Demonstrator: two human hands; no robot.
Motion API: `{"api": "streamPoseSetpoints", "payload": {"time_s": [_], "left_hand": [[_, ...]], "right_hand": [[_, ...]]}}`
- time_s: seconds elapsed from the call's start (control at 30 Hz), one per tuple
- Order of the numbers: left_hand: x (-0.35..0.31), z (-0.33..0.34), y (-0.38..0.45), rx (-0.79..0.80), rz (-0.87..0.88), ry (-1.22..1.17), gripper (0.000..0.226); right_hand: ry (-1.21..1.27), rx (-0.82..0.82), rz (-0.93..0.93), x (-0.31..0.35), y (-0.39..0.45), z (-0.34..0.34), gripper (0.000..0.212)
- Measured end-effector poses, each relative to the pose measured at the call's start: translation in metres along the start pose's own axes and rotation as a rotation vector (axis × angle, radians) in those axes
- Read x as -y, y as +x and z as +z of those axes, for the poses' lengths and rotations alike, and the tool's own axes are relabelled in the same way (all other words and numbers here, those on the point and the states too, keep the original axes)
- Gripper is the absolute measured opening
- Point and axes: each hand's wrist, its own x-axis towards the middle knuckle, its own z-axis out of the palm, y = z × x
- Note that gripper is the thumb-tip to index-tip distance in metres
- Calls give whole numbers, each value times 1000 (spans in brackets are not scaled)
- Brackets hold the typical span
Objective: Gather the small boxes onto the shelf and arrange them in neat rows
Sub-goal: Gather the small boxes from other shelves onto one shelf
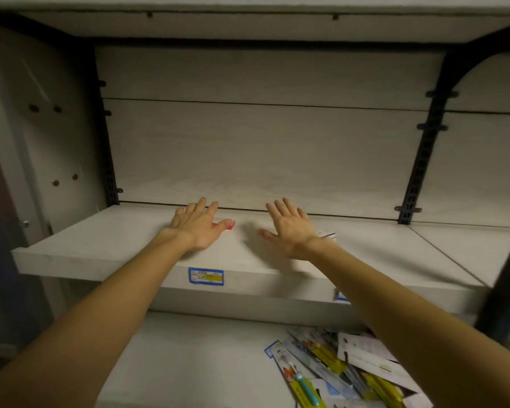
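Observation:
Both my arms reach onto a pale wooden shelf (100, 245). My left hand (198, 226) lies flat, fingers spread, over a small red and white box (228, 224) that peeks out under its thumb side. My right hand (289, 228) hovers or rests open, fingers apart, near the shelf's back. A small white and blue box (328, 235) shows just behind my right wrist, mostly hidden. Neither hand grips anything.
A blue and yellow price label (205, 276) sticks to the shelf's front edge. On the lower shelf (189, 363), a loose pile of packaged toothbrushes (345, 372) lies at the right. Black slotted uprights (421, 154) frame the back panel.

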Motion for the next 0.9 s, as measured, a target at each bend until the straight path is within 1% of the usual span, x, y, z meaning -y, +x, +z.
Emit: {"api": "streamPoseSetpoints", "payload": {"time_s": [0.1,0.2,0.23,0.3,0.4,0.47,0.5,0.57,0.63,0.7,0.77,0.83,0.9], "left_hand": [[-40,-16,-26,-48,65,15,74],[-94,-28,-55,-154,147,90,69],[-115,-31,-66,-180,171,76,68],[-161,-34,-89,-229,224,28,64],[-228,-35,-124,-342,340,18,57],[-273,-38,-147,-388,432,-19,52],[-295,-40,-157,-410,484,-32,51],[-340,-47,-174,-436,602,-26,48],[-385,-55,-184,-448,711,-5,48],[-431,-66,-191,-442,779,-4,50],[-478,-74,-196,-423,801,-20,54],[-520,-77,-199,-391,771,-61,60],[-556,-78,-197,-337,729,-87,66]], "right_hand": [[-34,-65,-47,-20,-47,-24,72],[-112,-215,-101,-46,-106,-54,64],[-129,-262,-105,-57,-127,-64,61],[-135,-344,-86,-83,-173,-82,58],[-165,-495,-68,-130,-242,-104,55],[-212,-546,-19,-164,-289,-117,55],[-234,-537,16,-180,-310,-124,56],[-248,-464,112,-214,-347,-136,60],[-225,-388,251,-248,-378,-146,67],[-213,-321,377,-283,-406,-155,76],[-185,-231,491,-314,-434,-163,85],[-144,-142,581,-344,-459,-169,91],[-135,-100,638,-373,-479,-172,95]]}}
